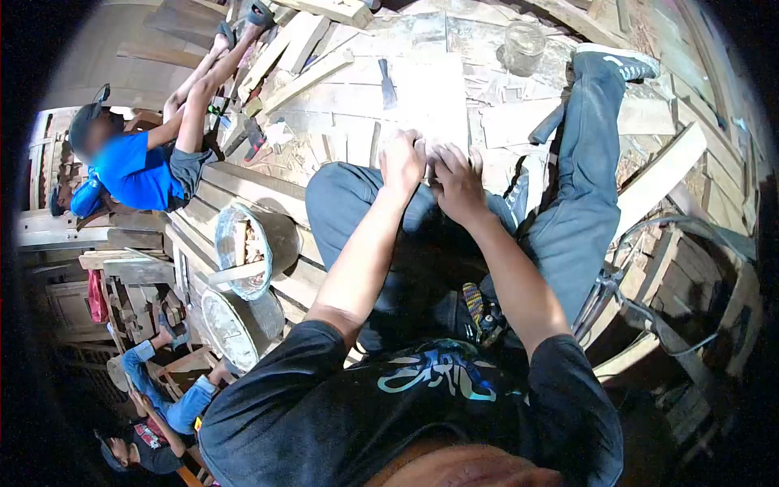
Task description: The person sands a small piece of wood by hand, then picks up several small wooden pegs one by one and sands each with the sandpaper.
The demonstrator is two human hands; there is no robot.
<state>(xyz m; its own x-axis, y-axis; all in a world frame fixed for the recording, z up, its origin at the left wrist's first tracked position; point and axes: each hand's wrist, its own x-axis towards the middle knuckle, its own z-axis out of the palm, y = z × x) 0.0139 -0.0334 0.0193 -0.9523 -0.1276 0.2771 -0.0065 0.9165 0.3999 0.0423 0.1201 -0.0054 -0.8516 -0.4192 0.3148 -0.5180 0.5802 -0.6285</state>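
Note:
My left hand point(403, 165) is closed in front of my knees, with its fingers curled at the near edge of a brightly lit pale board point(442, 89). My right hand point(458, 180) is right beside it, fingers bent down and drawn together. What either hand grips, if anything, is hidden by the fingers and the glare. Beyond my left hand, a scraper-like tool point(386, 81) with a dark handle and a flat grey blade lies on the pale surface.
Two buckets stand at my left, one bucket point(268, 280) holding wood scraps. A clear jar point(523, 49) is at the far side. Wood offcuts point(308, 81) surround the work area. A person in blue point(134, 170) sits left; another person point(154, 422) is lower left.

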